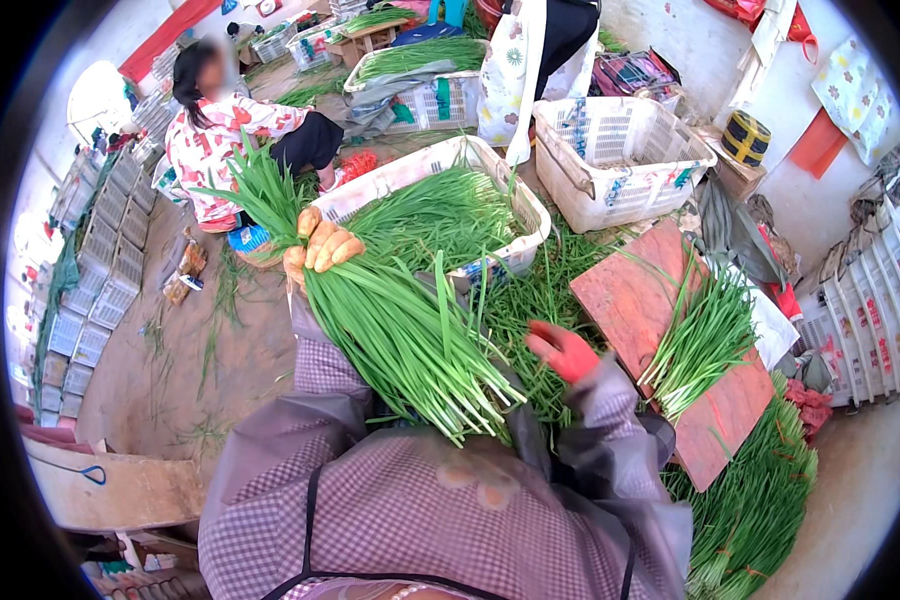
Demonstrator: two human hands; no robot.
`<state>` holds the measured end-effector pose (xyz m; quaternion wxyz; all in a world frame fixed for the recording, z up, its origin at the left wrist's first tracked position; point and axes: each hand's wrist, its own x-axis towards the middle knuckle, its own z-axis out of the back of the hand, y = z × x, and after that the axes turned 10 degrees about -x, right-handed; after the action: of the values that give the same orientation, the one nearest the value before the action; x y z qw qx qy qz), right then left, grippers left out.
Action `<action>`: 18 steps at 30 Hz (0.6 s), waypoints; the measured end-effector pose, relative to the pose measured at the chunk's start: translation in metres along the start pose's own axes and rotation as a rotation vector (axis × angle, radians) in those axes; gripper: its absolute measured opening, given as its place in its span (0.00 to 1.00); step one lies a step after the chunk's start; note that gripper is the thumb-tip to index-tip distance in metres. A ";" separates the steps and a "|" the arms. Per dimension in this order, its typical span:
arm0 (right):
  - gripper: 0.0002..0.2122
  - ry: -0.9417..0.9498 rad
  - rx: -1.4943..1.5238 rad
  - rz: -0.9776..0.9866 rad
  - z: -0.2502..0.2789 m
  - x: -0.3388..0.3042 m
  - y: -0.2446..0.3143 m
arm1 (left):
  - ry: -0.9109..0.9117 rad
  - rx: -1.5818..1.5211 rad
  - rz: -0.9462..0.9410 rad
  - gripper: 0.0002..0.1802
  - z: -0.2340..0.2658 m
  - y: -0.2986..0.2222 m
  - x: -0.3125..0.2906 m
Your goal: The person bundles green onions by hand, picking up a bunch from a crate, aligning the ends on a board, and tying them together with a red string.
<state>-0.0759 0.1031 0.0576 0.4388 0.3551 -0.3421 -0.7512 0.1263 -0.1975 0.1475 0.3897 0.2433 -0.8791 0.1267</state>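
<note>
In a tan glove, my left hand (322, 245) is wrapped round a big bunch of garlic chives (395, 330). The leaf ends stick out beyond the hand, and the pale stem ends fan down toward my lap. My right hand (562, 350), in a red glove, is to the right of that bunch with nothing in it. Its visible fingers are stretched out, over loose green leaves (545, 290). On a reddish board (625, 285) at my right lies a smaller bundle of chives (710, 340).
A white crate (530, 235) heaped with chives stands ahead, another crate (620, 195) beyond it to the right. Tied bundles (760, 510) are stacked below the board. At left sits another person (235, 140); stacked crates (100, 270) line the wall. Someone in an apron (505, 85) stands ahead.
</note>
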 end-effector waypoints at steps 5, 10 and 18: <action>0.22 0.030 0.605 0.170 -0.054 0.039 0.068 | 0.094 -0.067 0.077 0.10 0.006 0.019 0.017; 0.14 0.098 1.670 0.053 -0.043 0.029 0.051 | 0.103 -0.051 0.012 0.10 -0.004 0.009 0.013; 0.32 -0.045 -0.356 0.125 -0.012 -0.009 -0.042 | 0.144 -0.095 -0.038 0.11 0.006 0.005 0.012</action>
<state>-0.0801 0.1252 0.0188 0.5327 0.2331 -0.2348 -0.7790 0.1124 -0.1996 0.1521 0.4654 0.2314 -0.8490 0.0948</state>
